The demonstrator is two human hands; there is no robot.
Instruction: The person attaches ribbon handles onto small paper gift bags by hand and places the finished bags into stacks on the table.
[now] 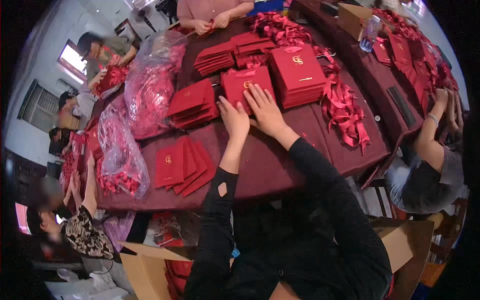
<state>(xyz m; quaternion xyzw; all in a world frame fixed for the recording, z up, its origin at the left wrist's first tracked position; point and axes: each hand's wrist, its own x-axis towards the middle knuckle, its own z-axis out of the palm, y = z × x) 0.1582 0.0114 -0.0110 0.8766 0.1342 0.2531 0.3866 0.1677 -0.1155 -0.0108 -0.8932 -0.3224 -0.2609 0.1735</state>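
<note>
Both my hands are at a red bag (pixel 247 80) with a gold logo and a pink ribbon at its top. My left hand (pixel 234 119) rests at its lower left corner, fingers extended. My right hand (pixel 265 111) lies on its lower front with the fingers spread. To the right is a tall stack of red bags (pixel 300 75); to the left, a smaller stack (pixel 192 102). Several flat red bags (pixel 172 162) lie fanned out nearer the table's front edge. Behind are more red bags (pixel 215 57).
Plastic sacks of red ribbon (pixel 150 90) stand on the left of the table (pixel 260 175). Loose ribbons (pixel 345 110) lie at right. A water bottle (pixel 370 34) is on the neighbouring table. Open cardboard boxes (pixel 145 267) are below. Several people work around.
</note>
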